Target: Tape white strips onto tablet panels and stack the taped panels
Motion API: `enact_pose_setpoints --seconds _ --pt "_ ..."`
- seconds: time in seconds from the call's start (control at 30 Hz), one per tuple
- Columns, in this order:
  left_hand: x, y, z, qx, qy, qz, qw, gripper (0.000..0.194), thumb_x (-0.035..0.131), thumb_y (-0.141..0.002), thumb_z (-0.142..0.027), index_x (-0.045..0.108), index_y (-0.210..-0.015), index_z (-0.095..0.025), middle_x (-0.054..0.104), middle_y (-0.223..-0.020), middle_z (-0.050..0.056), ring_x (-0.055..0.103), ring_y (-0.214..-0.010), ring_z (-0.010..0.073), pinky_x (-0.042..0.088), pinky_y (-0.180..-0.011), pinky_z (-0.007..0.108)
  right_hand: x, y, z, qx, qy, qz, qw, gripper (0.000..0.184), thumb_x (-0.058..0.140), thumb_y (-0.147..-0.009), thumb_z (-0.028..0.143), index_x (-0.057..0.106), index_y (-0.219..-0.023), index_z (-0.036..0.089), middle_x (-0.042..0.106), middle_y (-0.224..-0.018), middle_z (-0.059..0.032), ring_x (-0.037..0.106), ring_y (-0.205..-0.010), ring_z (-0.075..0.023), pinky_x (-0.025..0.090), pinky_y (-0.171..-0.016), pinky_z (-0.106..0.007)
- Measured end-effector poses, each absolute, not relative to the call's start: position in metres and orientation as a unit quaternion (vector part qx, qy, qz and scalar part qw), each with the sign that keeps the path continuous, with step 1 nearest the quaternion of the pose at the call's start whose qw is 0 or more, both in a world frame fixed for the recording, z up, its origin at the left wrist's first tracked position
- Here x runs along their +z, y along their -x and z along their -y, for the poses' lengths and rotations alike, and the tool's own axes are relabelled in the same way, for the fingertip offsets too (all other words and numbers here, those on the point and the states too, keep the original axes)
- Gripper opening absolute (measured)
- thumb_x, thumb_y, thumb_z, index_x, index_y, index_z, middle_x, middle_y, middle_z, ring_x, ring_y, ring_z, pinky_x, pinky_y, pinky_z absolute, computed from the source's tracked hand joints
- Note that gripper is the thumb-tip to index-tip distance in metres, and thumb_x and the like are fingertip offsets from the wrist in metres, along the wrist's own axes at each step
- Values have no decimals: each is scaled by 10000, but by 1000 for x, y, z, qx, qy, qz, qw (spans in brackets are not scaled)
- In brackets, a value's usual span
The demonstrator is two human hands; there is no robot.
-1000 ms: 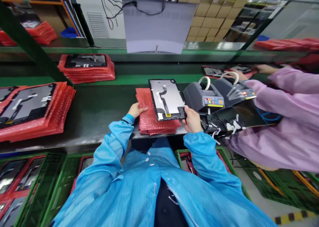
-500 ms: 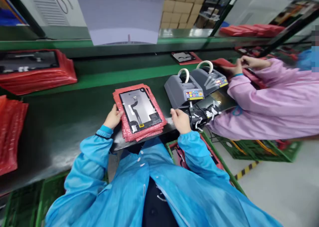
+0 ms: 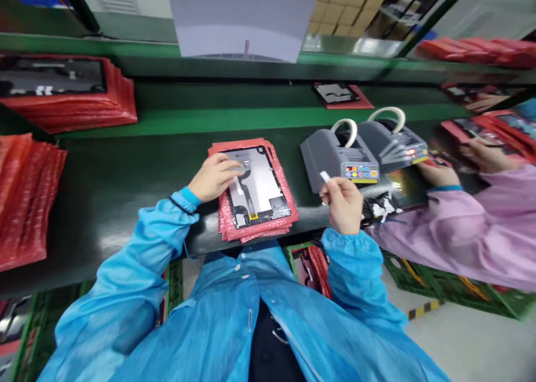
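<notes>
A tablet screen panel (image 3: pixel 266 182) lies back side up, with a dark flex cable (image 3: pixel 246 186) across its silvery back. Under it is a stack of red bubble-wrap bags (image 3: pixel 228 225) at the bench's front edge. My left hand (image 3: pixel 213 178) rests over the panel's upper left side, fingers stretched out and holding nothing. To the right of the stack, my right hand (image 3: pixel 343 204) pinches a short piece of white tape (image 3: pixel 324 176) between thumb and fingers. That hand is just in front of the nearer grey tape dispenser (image 3: pixel 319 154).
A second tape dispenser (image 3: pixel 393 147) stands beside the first. Red-bagged stacks (image 3: pixel 119 105) sit at the left, and another panel (image 3: pixel 335 93) lies at the back. At right, a co-worker's hands (image 3: pixel 488 154) handle red bags. Green crates (image 3: pixel 452 281) stand below the bench.
My left hand has moved from the stack's left edge up over the panel. My right hand has risen beside the dispenser, and white tape now shows in it. The view has shifted.
</notes>
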State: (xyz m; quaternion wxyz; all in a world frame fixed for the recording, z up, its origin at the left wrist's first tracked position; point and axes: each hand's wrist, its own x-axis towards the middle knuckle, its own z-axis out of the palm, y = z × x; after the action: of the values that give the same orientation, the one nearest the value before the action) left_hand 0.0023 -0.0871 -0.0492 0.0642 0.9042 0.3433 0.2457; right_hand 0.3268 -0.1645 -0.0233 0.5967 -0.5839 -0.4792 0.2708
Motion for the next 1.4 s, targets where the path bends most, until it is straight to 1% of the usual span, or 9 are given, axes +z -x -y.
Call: enact_pose_setpoints --seconds 0.17,0.3,0.57,0.7,0.9,1.03,1.13,1.27,1.4 --pt "-68 -16 67 173 -932 -302 96 472 478 -915 -517 621 -1273 -244 572 -1380 70 334 -1337 346 163 -1133 624 -15 -267 101 348 532 697 332 233 568 -832 389 531 -712 192 497 -612 32 442 -571 -105 364 -577 -247" --pt "-75 -16 66 160 -929 -319 99 558 477 -882 -613 586 -1314 -277 513 -1437 77 312 -1365 363 82 -1137 667 -27 -241 57 323 527 756 216 174 474 -854 226 484 -684 192 513 -669 6 477 -657 -132 384 -653 -264" --pt "-77 -16 68 168 -922 -326 124 589 511 -845 -648 580 -1315 -299 474 -1467 81 308 -1360 370 85 -1127 688 -34 -222 48 221 553 800 80 205 449 -903 219 640 -859 156 641 -944 -93 576 -902 -198 417 -830 -312" --pt "-78 -16 69 174 -920 -326 133 577 539 -836 -636 588 -1306 -306 472 -1468 81 316 -1353 367 72 -1127 687 -24 -214 51 187 577 795 18 241 444 -930 232 671 -949 151 664 -1042 -119 603 -984 -213 419 -858 -301" --pt "-77 -16 69 175 -918 -328 140 574 557 -829 -628 593 -1300 -303 468 -1472 78 323 -1343 364 73 -1126 681 -15 -204 53 162 598 785 -33 250 518 -918 331 690 -919 150 694 -1001 -141 636 -957 -237 441 -812 -308" --pt "-77 -16 68 164 -919 -332 136 577 562 -829 -620 587 -1307 -298 469 -1472 79 319 -1347 364 68 -1127 680 -9 -204 44 133 656 741 -61 355 645 -817 504 701 -820 153 705 -918 -155 647 -938 -272 457 -778 -339" --pt "-76 -16 68 154 -920 -335 131 576 555 -839 -608 581 -1314 -285 473 -1470 83 313 -1356 365 68 -1126 682 -3 -224 47 106 691 715 -10 412 712 -734 557 673 -662 154 688 -764 -138 649 -856 -264 453 -728 -329" --pt "-73 -15 67 153 -917 -346 129 664 514 -854 -615 494 -1398 -235 478 -1464 104 312 -1362 367 80 -1134 673 -11 -284 101 188 678 671 233 538 577 -803 628 572 -498 185 557 -514 -37 556 -581 -149 399 -566 -266" --pt "-70 -15 64 163 -919 -341 116 659 439 -868 -649 545 -1353 -217 528 -1420 101 321 -1352 379 61 -1134 676 -40 -347 178 327 701 444 452 598 610 -644 764 546 -531 180 439 -415 38 367 -380 -70 277 -387 -221"
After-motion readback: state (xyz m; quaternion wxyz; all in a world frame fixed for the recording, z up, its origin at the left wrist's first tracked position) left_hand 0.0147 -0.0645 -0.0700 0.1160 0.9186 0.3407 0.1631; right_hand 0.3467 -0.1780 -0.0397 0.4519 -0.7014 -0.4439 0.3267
